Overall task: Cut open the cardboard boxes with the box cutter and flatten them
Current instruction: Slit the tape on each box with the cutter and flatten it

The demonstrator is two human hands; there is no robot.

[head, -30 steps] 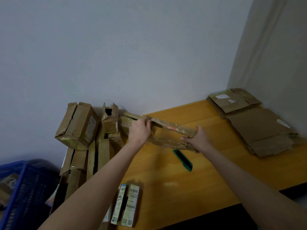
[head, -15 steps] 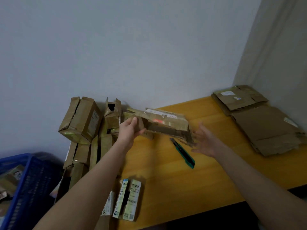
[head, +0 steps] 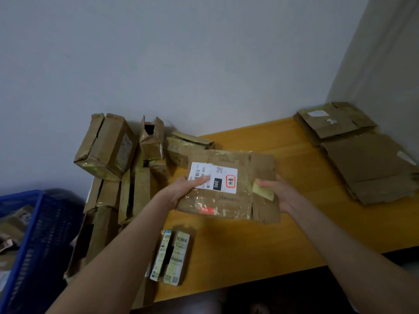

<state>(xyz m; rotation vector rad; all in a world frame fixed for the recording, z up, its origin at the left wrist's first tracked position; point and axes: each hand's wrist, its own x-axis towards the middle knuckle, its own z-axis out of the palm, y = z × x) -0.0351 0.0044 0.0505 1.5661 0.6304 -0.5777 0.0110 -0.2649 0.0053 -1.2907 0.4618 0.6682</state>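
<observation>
With the left grip (head: pixel 181 191) curled on the left edge, thumb on the white label (head: pixel 223 177), and the right grip (head: pixel 277 193) curled on the right edge, holds the cardboard box (head: pixel 226 207) over the yellow surface (head: pixel 249 241), near its middle. At left, piled boxes (head: pixel 106 146); at far right, flattened cardboard (head: pixel 367 164).
</observation>
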